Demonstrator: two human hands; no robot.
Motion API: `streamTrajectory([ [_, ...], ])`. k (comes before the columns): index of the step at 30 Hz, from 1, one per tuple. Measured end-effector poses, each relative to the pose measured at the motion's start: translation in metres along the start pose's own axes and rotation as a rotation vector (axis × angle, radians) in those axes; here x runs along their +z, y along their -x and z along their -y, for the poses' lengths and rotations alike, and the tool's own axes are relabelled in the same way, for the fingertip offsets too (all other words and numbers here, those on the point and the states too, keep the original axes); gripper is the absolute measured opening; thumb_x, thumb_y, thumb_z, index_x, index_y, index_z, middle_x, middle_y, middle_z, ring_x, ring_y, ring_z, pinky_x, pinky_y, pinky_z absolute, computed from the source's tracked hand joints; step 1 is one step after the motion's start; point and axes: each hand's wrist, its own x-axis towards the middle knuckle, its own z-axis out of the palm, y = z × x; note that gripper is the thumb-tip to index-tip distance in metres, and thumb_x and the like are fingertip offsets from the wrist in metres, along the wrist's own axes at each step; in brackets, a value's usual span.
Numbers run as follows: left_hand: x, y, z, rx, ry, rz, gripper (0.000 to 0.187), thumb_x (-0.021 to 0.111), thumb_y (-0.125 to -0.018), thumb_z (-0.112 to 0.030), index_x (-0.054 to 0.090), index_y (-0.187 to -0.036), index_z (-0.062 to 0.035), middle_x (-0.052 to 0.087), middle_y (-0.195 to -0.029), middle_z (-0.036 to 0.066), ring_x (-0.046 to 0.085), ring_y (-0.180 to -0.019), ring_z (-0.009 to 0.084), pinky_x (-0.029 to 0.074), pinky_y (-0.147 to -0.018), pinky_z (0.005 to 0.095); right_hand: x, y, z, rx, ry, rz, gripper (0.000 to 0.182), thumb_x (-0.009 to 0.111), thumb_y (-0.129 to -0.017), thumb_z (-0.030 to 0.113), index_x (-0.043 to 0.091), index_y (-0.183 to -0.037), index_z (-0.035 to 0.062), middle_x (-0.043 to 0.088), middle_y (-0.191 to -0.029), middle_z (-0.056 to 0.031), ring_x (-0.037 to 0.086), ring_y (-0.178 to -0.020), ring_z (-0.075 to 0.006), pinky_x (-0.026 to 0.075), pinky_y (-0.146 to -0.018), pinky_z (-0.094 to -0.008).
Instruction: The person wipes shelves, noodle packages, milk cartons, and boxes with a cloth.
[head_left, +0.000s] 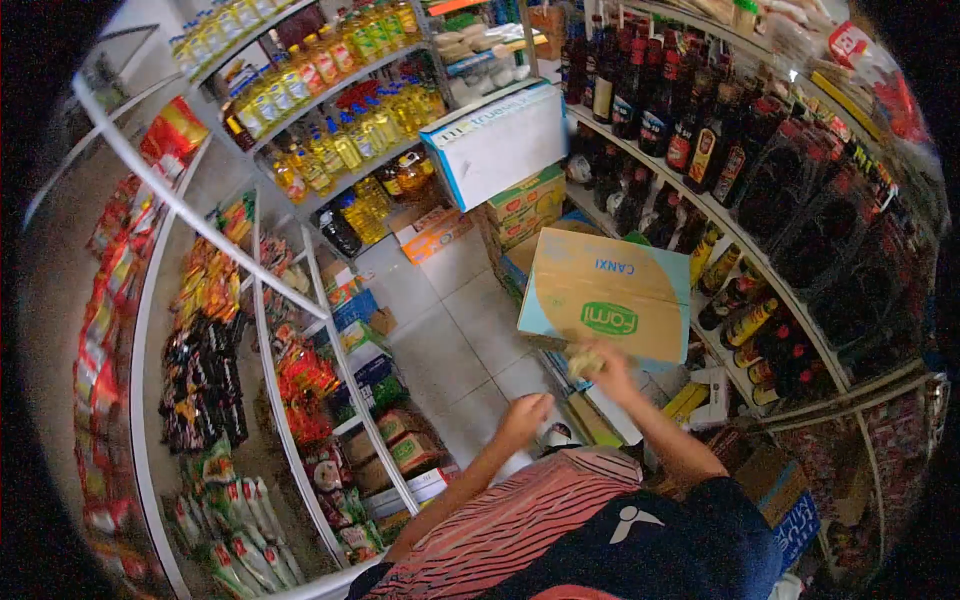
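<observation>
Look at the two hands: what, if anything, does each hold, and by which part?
The right hand grips the cardboard box at its lower edge. The left hand looks closed and apparently empty, though blur leaves this uncertain.

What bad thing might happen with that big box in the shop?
The tilted cardboard box seems propped by only the right hand at its lower edge, so it may tip or slide off. It sits close to the shelf of dark bottles, so a swing might knock some down. Cartons on the floor crowd the narrow aisle and could trip someone. The left hand hangs free, touching nothing.
</observation>
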Motion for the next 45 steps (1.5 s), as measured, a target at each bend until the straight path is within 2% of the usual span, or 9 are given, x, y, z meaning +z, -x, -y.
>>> streamTrajectory([
  [1, -0.018, -0.013, 0.003, -0.243, 0.005, 0.213, 0.032, 0.051, -0.084, -0.031, 0.054, -0.085, 0.0010, 0.057, -0.076, 0.014, 0.055, -0.065, 0.0201, 0.045, -0.061, 0.0349, -0.013, -0.015, -0.017, 0.052, 0.173, -0.123, 0.039, 0.059, -0.065, -0.003, 0.052, -0.103, 0.0034, 0.054, -0.102, -0.0138, 0.050, -0.095, -0.0303, 0.040, -0.084, -0.0352],
  [3, -0.036, -0.033, 0.021, 0.055, 0.026, 0.058, 0.035, 0.049, -0.085, -0.027, 0.048, -0.064, 0.0011, 0.047, -0.052, 0.008, 0.045, -0.045, 0.0141, 0.041, -0.045, 0.0335, -0.042, -0.036, -0.040, 0.185, 0.451, -0.301, 0.044, 0.061, -0.064, 0.002, 0.050, -0.107, 0.0045, 0.048, -0.111, -0.0174, 0.044, -0.103, -0.0340, 0.037, -0.087, -0.0379],
  [6, -0.047, -0.052, 0.021, -0.097, 0.253, -0.059, 0.033, 0.049, -0.085, -0.025, 0.045, -0.068, 0.0028, 0.042, -0.055, 0.009, 0.040, -0.046, 0.0128, 0.037, -0.044, 0.0316, -0.029, -0.042, -0.089, 0.336, 0.618, -0.546, 0.049, 0.065, -0.063, 0.009, 0.048, -0.110, 0.0078, 0.040, -0.120, -0.0199, 0.037, -0.110, -0.0370, 0.033, -0.093, -0.0391],
  [10, -0.039, -0.084, 0.032, -0.175, 0.315, 0.009, 0.032, 0.048, -0.086, -0.025, 0.044, -0.071, 0.0028, 0.043, -0.058, 0.011, 0.041, -0.050, 0.0127, 0.036, -0.049, 0.0302, 0.024, -0.067, -0.026, 0.143, 0.541, -0.114, 0.052, 0.067, -0.065, 0.019, 0.046, -0.112, 0.0122, 0.030, -0.129, -0.0183, 0.026, -0.121, -0.0371, 0.020, -0.099, -0.0513],
  [18, -0.083, -0.195, 0.002, 0.242, 0.103, 0.335, 0.024, 0.048, -0.086, -0.022, 0.053, -0.082, 0.0010, 0.052, -0.065, 0.010, 0.047, -0.059, 0.0149, 0.039, -0.056, 0.0293, 0.045, -0.099, -0.031, 0.298, 0.819, -0.191, 0.045, 0.066, -0.065, 0.028, 0.052, -0.106, 0.0150, 0.032, -0.130, -0.0148, 0.025, -0.123, -0.0339, 0.015, -0.099, -0.0557],
  [24, -0.130, -0.259, 0.017, 0.359, -0.208, 0.732, 0.022, 0.050, -0.084, -0.023, 0.054, -0.084, -0.0013, 0.055, -0.062, 0.009, 0.052, -0.056, 0.0158, 0.041, -0.056, 0.0285, -0.009, -0.094, -0.109, 0.918, 0.887, -1.178, 0.037, 0.065, -0.063, 0.019, 0.057, -0.098, 0.0087, 0.049, -0.094, -0.0193, 0.046, -0.094, -0.0355, 0.038, -0.078, -0.0450],
  [26, -0.132, -0.290, 0.031, 0.433, -0.225, 0.798, 0.020, 0.052, -0.083, -0.021, 0.054, -0.085, -0.0016, 0.055, -0.064, 0.008, 0.051, -0.058, 0.0162, 0.042, -0.057, 0.0276, 0.006, -0.140, -0.068, 0.997, 0.744, -0.913, 0.028, 0.061, -0.067, 0.020, 0.058, -0.092, 0.0064, 0.049, -0.091, -0.0192, 0.048, -0.092, -0.0356, 0.039, -0.075, -0.0456],
  [34, -0.055, -0.366, 0.048, 0.734, -0.186, 0.547, 0.024, 0.051, -0.079, -0.014, 0.049, -0.099, -0.0013, 0.044, -0.104, 0.014, 0.040, -0.100, 0.0276, 0.031, -0.086, 0.0397, 0.131, -0.177, -0.012, 0.332, 0.890, -0.489, 0.030, 0.061, -0.070, 0.035, 0.060, -0.086, 0.0091, 0.048, -0.088, -0.0108, 0.046, -0.085, -0.0273, 0.037, -0.074, -0.0397],
  [45, 0.015, -0.363, -0.029, 0.877, -0.935, 0.339, 0.053, 0.039, -0.087, -0.037, 0.026, -0.133, -0.0136, 0.023, -0.138, 0.014, 0.026, -0.123, 0.0315, 0.018, -0.101, 0.0437, 0.028, -0.046, -0.046, 0.511, 0.927, -0.758, 0.053, 0.064, -0.069, 0.037, 0.050, -0.111, 0.0068, 0.044, -0.114, -0.0162, 0.040, -0.106, -0.0379, 0.034, -0.090, -0.0445],
])
